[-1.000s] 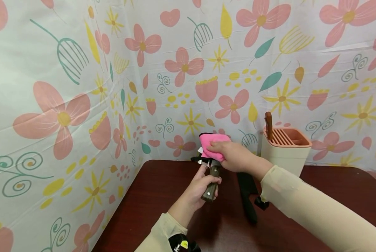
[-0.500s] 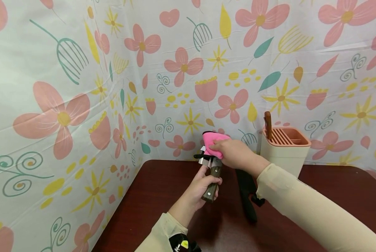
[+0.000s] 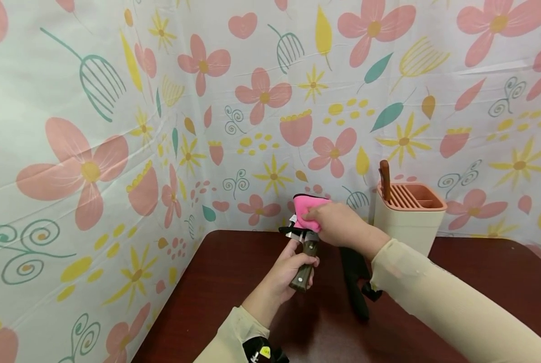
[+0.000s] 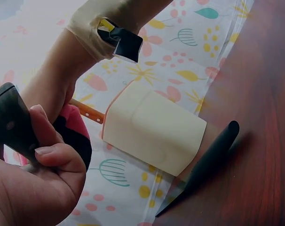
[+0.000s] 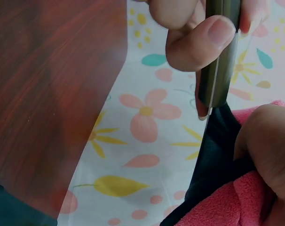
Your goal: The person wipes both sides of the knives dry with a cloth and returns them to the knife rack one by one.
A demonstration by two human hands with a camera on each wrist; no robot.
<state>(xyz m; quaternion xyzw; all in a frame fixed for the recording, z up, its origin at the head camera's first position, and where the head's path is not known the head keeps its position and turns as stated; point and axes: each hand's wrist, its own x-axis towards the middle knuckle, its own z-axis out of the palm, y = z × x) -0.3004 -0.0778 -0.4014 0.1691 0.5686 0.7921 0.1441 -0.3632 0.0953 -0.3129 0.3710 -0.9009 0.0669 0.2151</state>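
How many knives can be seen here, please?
3: a rivet-handled knife in the left hand, partly covered by the pink cloth; a black knife on the table; a wooden-handled knife in the knife holder. Others could be hidden inside the holder.

Cream holder (image 3: 411,227) (coral-topped) – floral sheet (image 3: 270,141) – reddish-brown table (image 3: 220,287)

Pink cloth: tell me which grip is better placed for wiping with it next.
Right, most likely. The right grip holds the pink cloth just beyond the riveted handle, while the left grip is occupied holding that handle.
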